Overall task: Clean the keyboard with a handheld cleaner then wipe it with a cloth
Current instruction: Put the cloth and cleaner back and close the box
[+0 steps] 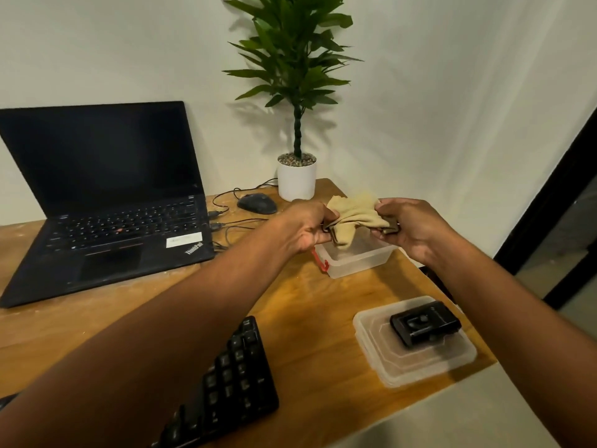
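Note:
A beige cloth [357,213] hangs stretched between my two hands above a clear plastic box [355,260]. My left hand [305,226] pinches its left end and my right hand [412,227] pinches its right end. The black keyboard [232,379] lies near the front edge of the desk, mostly covered by my left forearm. A small black handheld cleaner [424,323] rests on the box's clear lid [416,363] at the right.
An open black laptop [106,202] stands at the left on the wooden desk [310,305]. Behind the box are a black mouse [256,203] with cables and a potted plant [296,179]. The desk's right edge runs just past the lid.

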### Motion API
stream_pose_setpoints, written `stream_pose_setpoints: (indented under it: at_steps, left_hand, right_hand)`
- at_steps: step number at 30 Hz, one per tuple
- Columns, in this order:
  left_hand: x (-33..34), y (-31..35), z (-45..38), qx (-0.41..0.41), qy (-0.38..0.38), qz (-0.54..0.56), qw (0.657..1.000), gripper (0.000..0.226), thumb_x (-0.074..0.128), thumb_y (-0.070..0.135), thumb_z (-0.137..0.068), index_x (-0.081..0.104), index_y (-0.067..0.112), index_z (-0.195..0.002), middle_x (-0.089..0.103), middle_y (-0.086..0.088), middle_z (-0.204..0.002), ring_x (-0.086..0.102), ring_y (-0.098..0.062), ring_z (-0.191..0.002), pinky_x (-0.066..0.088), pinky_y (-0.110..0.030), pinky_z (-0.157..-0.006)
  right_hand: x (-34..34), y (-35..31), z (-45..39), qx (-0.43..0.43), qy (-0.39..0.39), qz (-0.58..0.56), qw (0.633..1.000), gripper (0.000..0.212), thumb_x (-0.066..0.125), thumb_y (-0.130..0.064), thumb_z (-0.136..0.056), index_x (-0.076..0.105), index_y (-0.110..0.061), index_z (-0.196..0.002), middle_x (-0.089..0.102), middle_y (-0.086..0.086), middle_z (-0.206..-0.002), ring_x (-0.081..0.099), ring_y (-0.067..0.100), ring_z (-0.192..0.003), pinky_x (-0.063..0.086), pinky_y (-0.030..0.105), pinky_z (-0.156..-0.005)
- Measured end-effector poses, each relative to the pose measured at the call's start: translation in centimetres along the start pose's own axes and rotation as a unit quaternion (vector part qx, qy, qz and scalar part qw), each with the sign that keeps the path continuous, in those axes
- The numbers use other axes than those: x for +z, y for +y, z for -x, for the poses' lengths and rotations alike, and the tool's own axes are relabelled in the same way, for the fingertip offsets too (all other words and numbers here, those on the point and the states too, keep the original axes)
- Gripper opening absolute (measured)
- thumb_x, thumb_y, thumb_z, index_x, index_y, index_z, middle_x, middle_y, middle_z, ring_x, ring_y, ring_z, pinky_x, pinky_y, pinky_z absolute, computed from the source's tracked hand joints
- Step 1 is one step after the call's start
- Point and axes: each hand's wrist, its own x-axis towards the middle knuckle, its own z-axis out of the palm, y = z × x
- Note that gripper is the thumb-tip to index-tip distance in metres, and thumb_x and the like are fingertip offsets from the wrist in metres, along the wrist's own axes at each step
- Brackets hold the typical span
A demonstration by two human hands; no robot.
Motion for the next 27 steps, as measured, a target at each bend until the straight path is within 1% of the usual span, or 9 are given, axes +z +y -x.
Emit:
stream_pose_setpoints:
  at_steps: [4,9,11,14,17,21,23,25,27]
  left_hand:
    - [0.8,-0.2,-2.0,0.009,0.022,-0.033,0.999,0.018,0.051,-0.013,-0.097,0.062,0.001,-0.093,0.068,-0.015,-0.103,0.068,-0.025,-0.094,0.061,-0.041,-0.078]
    - [1.6,-0.4,-3.0,0.039,0.065,-0.122,0.99,0.022,0.055,-0.014,-0.093,0.063,0.001,-0.106,0.07,-0.017,-0.107,0.067,-0.021,-0.08,0.06,-0.033,-0.065]
    - [1.7,-0.5,-3.3,0.068,0.111,-0.185,0.974,0.023,0.061,-0.013,-0.09,0.063,-0.001,-0.109,0.067,-0.015,-0.097,0.064,-0.019,-0.074,0.061,-0.036,-0.066]
    - [1.6,-0.7,-3.7,0.092,0.16,-0.275,0.943,0.029,0.071,-0.005,-0.082,0.062,0.001,-0.109,0.069,-0.018,-0.103,0.07,-0.028,-0.086,0.064,-0.046,-0.078]
    - [1.7,-0.7,-3.3,0.102,0.178,-0.35,0.914,0.032,0.073,0.004,-0.082,0.062,0.005,-0.112,0.068,-0.016,-0.107,0.07,-0.03,-0.095,0.06,-0.032,-0.071]
    - [2.1,-0.8,-2.6,0.124,0.174,-0.424,0.88,0.034,0.067,0.001,-0.086,0.061,0.005,-0.118,0.065,-0.015,-0.115,0.065,-0.031,-0.105,0.054,-0.032,-0.071]
    - [2.2,-0.9,-2.5,0.138,0.172,-0.463,0.859,0.031,0.063,-0.003,-0.085,0.062,0.003,-0.116,0.065,-0.016,-0.114,0.065,-0.031,-0.104,0.053,-0.033,-0.071]
    - [2.5,-0.9,-2.1,0.153,0.168,-0.506,0.832,0.027,0.063,-0.003,-0.086,0.061,0.003,-0.112,0.063,-0.014,-0.11,0.063,-0.028,-0.097,0.051,-0.034,-0.069]
    - [2.8,-0.9,-2.0,0.165,0.166,-0.549,0.803,0.022,0.065,0.0,-0.087,0.058,0.008,-0.106,0.059,-0.009,-0.102,0.057,-0.023,-0.09,0.048,-0.03,-0.069]
  right_hand:
    - [-0.4,-0.1,-2.2,0.0,0.012,0.051,0.999,0.01,0.06,0.001,-0.097,0.068,-0.004,-0.101,0.07,0.016,-0.093,0.07,0.025,-0.076,0.06,0.036,-0.065]
    - [-0.7,-0.2,-3.8,0.011,0.006,0.143,0.99,0.012,0.06,0.005,-0.095,0.068,-0.003,-0.092,0.069,0.019,-0.094,0.071,0.028,-0.076,0.063,0.038,-0.068]
    - [-0.7,-0.3,-4.0,0.015,-0.002,0.174,0.985,0.01,0.061,0.006,-0.094,0.069,0.0,-0.093,0.069,0.021,-0.098,0.071,0.03,-0.076,0.064,0.037,-0.067]
    - [-0.4,-0.4,-4.2,0.027,-0.013,0.226,0.974,0.01,0.063,0.006,-0.094,0.067,0.009,-0.102,0.067,0.023,-0.102,0.071,0.032,-0.077,0.064,0.036,-0.062]
    - [0.3,-0.3,-4.3,0.035,-0.025,0.295,0.955,0.012,0.064,0.007,-0.094,0.066,0.012,-0.105,0.064,0.023,-0.102,0.069,0.029,-0.073,0.057,0.027,-0.046]
    - [1.1,-0.2,-4.5,0.033,-0.031,0.386,0.921,0.003,0.06,0.009,-0.095,0.06,0.007,-0.093,0.062,0.02,-0.086,0.065,0.025,-0.06,0.049,0.022,-0.037]
    - [1.5,0.0,-5.1,0.024,-0.006,0.421,0.907,0.007,0.063,0.006,-0.093,0.062,0.007,-0.086,0.065,0.021,-0.083,0.068,0.029,-0.059,0.056,0.029,-0.044]
    - [2.0,0.1,-5.7,0.002,0.011,0.49,0.872,0.009,0.067,-0.002,-0.09,0.064,0.002,-0.083,0.07,0.021,-0.089,0.072,0.033,-0.072,0.063,0.039,-0.065]
    - [2.4,0.2,-5.7,-0.011,0.018,0.545,0.838,0.015,0.069,-0.007,-0.089,0.061,-0.002,-0.078,0.07,0.018,-0.088,0.071,0.031,-0.076,0.059,0.037,-0.07]
